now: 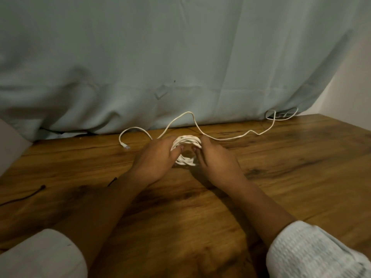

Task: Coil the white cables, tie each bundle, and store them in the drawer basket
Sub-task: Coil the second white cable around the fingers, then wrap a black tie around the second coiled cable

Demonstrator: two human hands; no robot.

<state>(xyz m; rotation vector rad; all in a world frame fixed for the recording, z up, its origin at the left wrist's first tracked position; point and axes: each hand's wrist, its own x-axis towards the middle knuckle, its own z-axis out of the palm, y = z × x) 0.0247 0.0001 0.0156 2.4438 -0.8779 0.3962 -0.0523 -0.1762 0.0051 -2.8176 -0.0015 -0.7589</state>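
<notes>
A coil of white cable [187, 141] lies on the wooden table [281, 177] near its back edge. My left hand [155, 159] grips the coil's left side, its fingers curled round the loops. My right hand [214, 159] holds the right side in the same way. A loose length of the cable [230, 138] runs from the coil to the right, up to the curtain. Another loose end arcs to the left and finishes in a plug [125, 146] lying on the table.
A pale blue-grey curtain [180, 57] hangs along the table's back edge. Thin black ties [34, 193] lie at the left of the table, one partly under my left forearm. A grey panel [10, 145] stands at the far left.
</notes>
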